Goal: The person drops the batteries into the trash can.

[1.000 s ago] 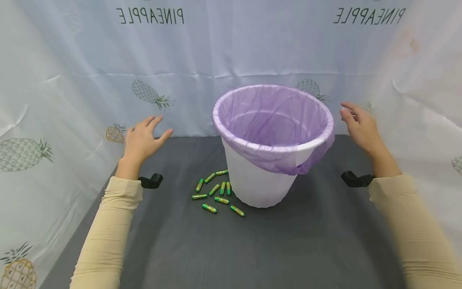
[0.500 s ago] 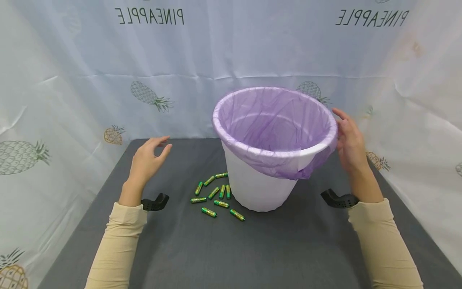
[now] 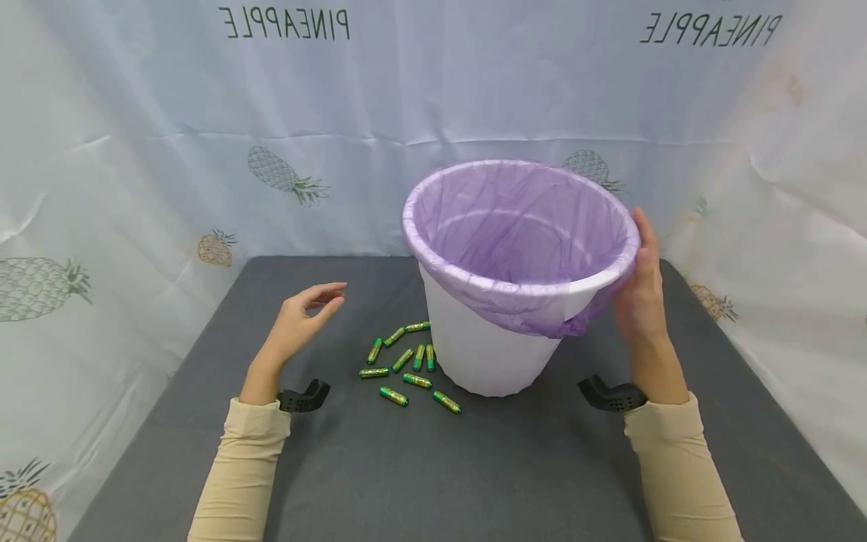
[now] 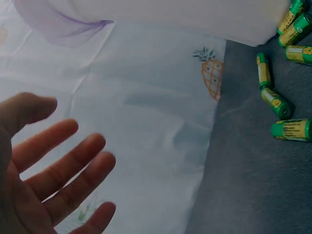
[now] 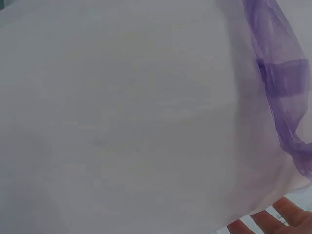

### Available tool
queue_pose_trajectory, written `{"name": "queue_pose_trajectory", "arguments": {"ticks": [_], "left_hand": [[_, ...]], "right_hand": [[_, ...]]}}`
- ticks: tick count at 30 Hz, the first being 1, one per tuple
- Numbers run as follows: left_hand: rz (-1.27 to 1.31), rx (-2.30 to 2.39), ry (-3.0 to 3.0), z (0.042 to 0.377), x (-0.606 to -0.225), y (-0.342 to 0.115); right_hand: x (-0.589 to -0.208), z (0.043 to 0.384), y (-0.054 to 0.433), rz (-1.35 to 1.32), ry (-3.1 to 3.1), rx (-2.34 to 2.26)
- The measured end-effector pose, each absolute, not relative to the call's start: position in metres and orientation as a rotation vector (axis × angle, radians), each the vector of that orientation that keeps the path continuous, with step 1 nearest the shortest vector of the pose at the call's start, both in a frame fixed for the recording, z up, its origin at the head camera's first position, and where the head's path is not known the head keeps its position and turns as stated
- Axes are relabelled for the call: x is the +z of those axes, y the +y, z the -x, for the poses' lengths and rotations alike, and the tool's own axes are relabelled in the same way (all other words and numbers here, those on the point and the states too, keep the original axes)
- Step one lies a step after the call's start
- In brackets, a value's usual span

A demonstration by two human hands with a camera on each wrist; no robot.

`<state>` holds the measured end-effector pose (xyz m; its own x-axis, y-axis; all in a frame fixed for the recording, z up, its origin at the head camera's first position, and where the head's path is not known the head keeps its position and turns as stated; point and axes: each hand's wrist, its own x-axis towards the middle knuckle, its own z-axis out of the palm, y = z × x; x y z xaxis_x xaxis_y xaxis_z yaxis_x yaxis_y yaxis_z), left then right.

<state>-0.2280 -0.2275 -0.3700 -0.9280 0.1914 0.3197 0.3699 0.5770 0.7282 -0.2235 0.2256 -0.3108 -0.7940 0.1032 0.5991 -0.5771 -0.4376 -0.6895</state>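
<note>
A white bin [image 3: 484,350] lined with a thin purple bag [image 3: 528,226] stands on the dark grey table. The bag folds over the rim and bunches into a knot at the front right. My right hand [image 3: 640,297] lies along the bin's right side, just below the rim, with fingers extended; in the right wrist view its fingertips [image 5: 287,210] show at the bin's edge. Left of the bin, my left hand [image 3: 303,320] hovers with relaxed fingers and nothing in it. Several green and yellow batteries [image 3: 394,396] lie between it and the bin.
A pale curtain [image 3: 379,90] printed with pineapples hangs behind the table and along both sides. Black wrist mounts [image 3: 305,397] sit on both wrists. The grey tabletop [image 3: 460,474] stretches forward of the bin.
My right hand has come inward from the right, up against the bin's side. My left hand has moved right and lower, towards the batteries. The bin and batteries stay in place.
</note>
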Motion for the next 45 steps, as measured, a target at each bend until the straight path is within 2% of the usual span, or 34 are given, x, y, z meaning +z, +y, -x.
{"name": "queue_pose_trajectory", "arguments": {"ticks": [5, 15, 25, 35, 45], "left_hand": [[0.564, -1.369, -2.675, 0.231, -0.387, -0.227], [0.732, -1.57, -2.784, 0.248, -0.416, -0.227], [0.844, -1.53, -2.905, 0.259, -0.447, -0.228], [0.827, -1.441, -3.008, 0.259, -0.445, -0.221], [0.831, -1.365, -3.061, 0.256, -0.443, -0.218]], "right_hand": [[-0.317, 0.222, 0.221, -0.794, -1.306, 2.24], [-0.319, 0.222, 0.215, -0.786, -1.197, 2.34], [-0.315, 0.212, 0.217, -0.807, -1.23, 2.356], [-0.305, 0.199, 0.227, -0.827, -1.419, 2.131], [-0.296, 0.18, 0.221, -0.624, -1.6, 1.883]]}}
